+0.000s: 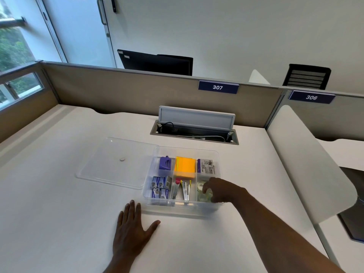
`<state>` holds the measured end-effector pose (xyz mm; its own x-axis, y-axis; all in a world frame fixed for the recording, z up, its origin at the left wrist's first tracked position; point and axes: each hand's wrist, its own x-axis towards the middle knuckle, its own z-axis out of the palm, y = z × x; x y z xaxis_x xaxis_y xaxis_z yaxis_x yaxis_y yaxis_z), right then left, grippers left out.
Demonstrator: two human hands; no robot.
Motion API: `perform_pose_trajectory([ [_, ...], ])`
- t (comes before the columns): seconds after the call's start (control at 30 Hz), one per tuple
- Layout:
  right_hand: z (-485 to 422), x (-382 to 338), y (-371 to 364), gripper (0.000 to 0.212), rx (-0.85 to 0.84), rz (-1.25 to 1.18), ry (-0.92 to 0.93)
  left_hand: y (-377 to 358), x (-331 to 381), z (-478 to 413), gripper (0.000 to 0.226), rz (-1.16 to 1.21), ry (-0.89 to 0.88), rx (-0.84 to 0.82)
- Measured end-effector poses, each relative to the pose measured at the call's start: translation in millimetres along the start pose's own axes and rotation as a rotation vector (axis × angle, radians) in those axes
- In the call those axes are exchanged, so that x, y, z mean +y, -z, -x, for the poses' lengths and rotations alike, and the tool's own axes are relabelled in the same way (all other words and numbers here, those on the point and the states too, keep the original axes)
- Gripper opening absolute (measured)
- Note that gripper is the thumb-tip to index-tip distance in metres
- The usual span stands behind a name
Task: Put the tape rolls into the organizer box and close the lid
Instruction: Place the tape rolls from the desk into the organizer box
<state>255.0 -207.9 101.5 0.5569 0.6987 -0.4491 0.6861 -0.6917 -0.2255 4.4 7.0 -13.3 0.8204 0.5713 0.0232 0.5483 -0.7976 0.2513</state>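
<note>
A clear organizer box (185, 149) stands open on the white desk. Its near right compartment holds clear tape rolls (200, 186). My right hand (222, 189) reaches down into that compartment, fingers curled around a tape roll (208, 193) that is partly hidden by them. The clear lid (116, 160) lies flat on the desk, left of the box and touching its left edge. My left hand (134, 227) rests palm down on the desk in front of the box's near left corner, fingers spread, holding nothing.
Other compartments hold a purple dispenser (165, 163), orange sticky notes (185, 166), staple boxes (160, 187), staple removers (182, 190) and a labelled packet (205, 166). An open cable tray (194, 133) lies behind the box. A white divider panel (307, 158) rises at the right.
</note>
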Motion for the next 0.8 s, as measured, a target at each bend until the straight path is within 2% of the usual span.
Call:
perform_pose_trajectory([
  [0.17, -5, 0, -4, 0.05, 0.026, -0.007, -0.003, 0, 0, 0, 0.106, -0.012, 0.009, -0.008],
  [0.4, -8, 2, -1, 0.035, 0.343, -0.138, -0.103, 1, 0, 0, 0.105, -0.001, 0.007, 0.0],
  [0.8, -20, -5, -16, 0.031, 0.313, -0.014, -0.206, 1, 0, -1, 0.102, -0.003, 0.008, -0.022],
])
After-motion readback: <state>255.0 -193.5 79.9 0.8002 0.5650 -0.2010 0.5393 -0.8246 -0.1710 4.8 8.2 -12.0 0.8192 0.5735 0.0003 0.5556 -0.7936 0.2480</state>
